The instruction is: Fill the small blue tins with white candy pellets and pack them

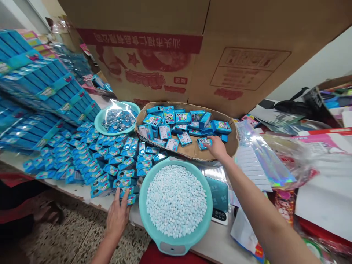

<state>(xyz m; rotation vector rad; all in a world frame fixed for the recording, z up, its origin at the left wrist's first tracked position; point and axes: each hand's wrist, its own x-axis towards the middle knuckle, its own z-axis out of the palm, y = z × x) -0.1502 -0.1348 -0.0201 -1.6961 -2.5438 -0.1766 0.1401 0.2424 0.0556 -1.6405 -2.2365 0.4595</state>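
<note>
My right hand [217, 147] reaches into a shallow cardboard tray [233, 141] of small blue boxes, its fingers closed on one blue box [204, 142] near the tray's front. My left hand [117, 216] lies at the table's front edge, fingers stretched out onto the nearest small blue boxes [128, 191] of the rows laid there. Between my hands stands a teal basin [176, 205] full of small white tablets.
Rows of blue boxes [90, 161] cover the table's left part, with tall stacks of blue packs [41, 88] behind. A smaller teal bowl [117, 118] holds shiny round pieces. A large carton [192, 51] stands at the back. Foil bags [261, 157] and papers lie right.
</note>
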